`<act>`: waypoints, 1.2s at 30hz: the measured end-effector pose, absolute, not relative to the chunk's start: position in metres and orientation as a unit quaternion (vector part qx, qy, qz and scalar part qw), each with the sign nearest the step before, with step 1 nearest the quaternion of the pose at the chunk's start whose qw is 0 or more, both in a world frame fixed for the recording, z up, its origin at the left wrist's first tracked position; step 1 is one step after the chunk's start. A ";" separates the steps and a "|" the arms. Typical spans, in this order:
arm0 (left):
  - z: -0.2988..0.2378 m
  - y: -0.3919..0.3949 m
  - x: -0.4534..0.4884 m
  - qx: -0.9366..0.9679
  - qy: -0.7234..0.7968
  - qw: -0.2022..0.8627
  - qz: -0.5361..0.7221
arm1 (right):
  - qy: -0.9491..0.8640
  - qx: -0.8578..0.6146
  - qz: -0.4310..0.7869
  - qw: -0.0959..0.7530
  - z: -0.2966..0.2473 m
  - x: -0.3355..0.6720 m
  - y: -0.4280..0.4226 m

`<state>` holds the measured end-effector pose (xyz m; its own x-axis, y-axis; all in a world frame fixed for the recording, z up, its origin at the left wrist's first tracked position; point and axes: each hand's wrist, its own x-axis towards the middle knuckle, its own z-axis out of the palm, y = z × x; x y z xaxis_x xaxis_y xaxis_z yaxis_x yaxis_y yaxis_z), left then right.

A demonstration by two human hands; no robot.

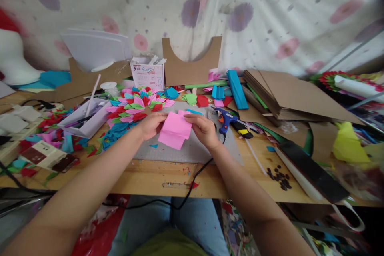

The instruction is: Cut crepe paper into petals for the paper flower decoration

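Observation:
Between my two hands, a folded piece of pink crepe paper [174,131] is held above a grey cutting mat [222,150]. My left hand [152,125] pinches its left edge near the top. At its upper right corner, the thumb and fingers of my right hand [204,129] are closed on the paper. A blue glue gun [225,120] lies just right of my right hand. Behind my left hand is a wreath of pink, red, green and blue paper petals [141,104]. Small stacks of cut paper, including a red one [203,101], lie beyond the hands.
A white box of tools [87,130] and paper scraps stand at left. Brown cardboard sheets [300,92] are piled at right. Dark round pieces [282,178] lie near the front edge. A black cable [192,188] loops over that edge. A yellow-and-black cutter [243,130] lies beside the glue gun.

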<state>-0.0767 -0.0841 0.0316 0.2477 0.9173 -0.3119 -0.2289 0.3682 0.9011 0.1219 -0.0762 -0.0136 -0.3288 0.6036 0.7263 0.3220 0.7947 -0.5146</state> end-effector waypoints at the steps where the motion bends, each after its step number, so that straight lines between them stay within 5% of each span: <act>1: 0.031 -0.084 -0.078 0.381 0.449 0.694 0.415 | -0.811 -0.287 0.129 0.492 -0.014 0.123 -0.077; 11: 0.027 -0.082 -0.083 0.389 0.442 0.685 0.429 | -0.859 -0.316 0.051 0.400 -0.020 0.124 -0.076; 25: 0.031 -0.084 -0.082 0.426 0.479 0.620 0.452 | -0.839 -0.280 0.086 0.459 -0.017 0.116 -0.076; 36: 0.034 -0.081 -0.079 0.356 0.493 0.664 0.436 | -0.876 -0.277 0.019 0.395 -0.011 0.123 -0.075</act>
